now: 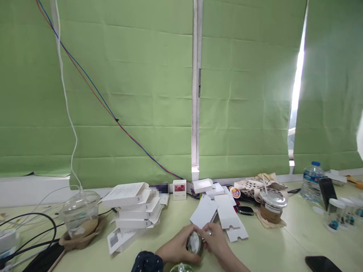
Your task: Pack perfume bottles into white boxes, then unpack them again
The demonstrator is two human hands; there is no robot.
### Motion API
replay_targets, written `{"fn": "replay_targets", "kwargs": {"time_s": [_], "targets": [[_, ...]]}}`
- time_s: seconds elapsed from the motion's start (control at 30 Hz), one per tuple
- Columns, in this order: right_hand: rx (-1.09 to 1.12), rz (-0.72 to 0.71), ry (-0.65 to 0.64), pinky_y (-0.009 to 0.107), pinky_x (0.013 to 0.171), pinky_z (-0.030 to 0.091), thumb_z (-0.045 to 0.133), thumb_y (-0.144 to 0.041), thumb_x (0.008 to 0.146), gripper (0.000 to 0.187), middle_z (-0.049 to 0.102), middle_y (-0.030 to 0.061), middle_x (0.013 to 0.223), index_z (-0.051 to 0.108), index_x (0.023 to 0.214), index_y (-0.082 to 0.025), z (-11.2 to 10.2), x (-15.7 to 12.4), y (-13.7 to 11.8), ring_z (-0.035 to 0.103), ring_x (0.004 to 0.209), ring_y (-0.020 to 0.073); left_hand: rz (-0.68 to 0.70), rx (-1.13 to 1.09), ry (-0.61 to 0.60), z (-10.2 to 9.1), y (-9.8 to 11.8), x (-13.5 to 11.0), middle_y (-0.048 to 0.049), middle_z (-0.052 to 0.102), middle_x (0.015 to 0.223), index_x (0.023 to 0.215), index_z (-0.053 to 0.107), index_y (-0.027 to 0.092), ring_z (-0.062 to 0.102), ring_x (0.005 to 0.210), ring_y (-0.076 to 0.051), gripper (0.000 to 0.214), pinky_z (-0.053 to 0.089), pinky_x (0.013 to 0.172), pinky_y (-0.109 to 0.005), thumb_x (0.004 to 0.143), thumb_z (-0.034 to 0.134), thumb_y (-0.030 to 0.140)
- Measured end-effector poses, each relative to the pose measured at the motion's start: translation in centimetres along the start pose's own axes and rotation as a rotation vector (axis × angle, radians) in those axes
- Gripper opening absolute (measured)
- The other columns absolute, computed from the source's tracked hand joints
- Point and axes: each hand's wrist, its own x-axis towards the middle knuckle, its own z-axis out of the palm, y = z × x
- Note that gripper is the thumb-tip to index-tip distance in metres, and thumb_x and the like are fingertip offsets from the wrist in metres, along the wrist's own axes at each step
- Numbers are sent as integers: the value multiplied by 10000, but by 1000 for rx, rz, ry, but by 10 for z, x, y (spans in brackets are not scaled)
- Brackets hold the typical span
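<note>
Low in the middle of the view, my left hand [177, 247] and my right hand [217, 240] meet around a small round shiny object [194, 243] that looks like a clear glass or metal-lidded jar. Both hands have their fingers curled onto it. A dark dotted sleeve [147, 262] covers my left wrist. Just below the hands, another clear rounded item [181, 268] shows at the frame's bottom edge. Flat white cardboard sleeves [218, 213] lie on the table right behind my hands.
A stack of white boxes [133, 207] stands at left of centre, with a domed plastic cup [81, 215] and cables [28, 230] further left. A lidded drink cup [272, 206], water bottle [312, 181], small clear jars [336, 215] and a dark phone [321, 263] are at right. Green blinds [127, 94] fill the background.
</note>
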Motion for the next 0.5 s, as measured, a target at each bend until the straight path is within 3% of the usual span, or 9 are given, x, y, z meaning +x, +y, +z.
{"fn": "replay_targets", "kwargs": {"time_s": [0.1,0.23,0.4,0.5], "targets": [[149,77,-136,199,384,228,773,-515,596,372,520,-51,377,611,576,-180,6,-2,5,380,318,75,-32,-27,-11,-11,0,-6,20,629,966,1018,617,223,559,917,-224,606,430,833,-318,457,844,184],[311,102,-263,191,478,375,848,-540,478,488,623,-22,550,701,712,-137,9,-3,3,494,455,74,-91,-115,76,-23,-1,-12,14,624,945,958,644,208,537,912,-219,615,400,799,-294,391,883,215],[513,54,-260,193,541,403,917,-379,452,391,672,-4,593,659,630,-145,6,-5,2,553,536,93,-64,-278,34,-18,-2,-13,48,599,770,852,562,198,544,759,-156,432,382,688,-257,540,836,317],[467,10,-292,227,618,452,925,-309,431,383,721,55,730,603,558,-143,-2,-5,-3,639,665,151,-40,-344,31,-17,-2,-16,62,562,758,841,512,206,513,709,-125,437,350,650,-238,572,834,325]]}}
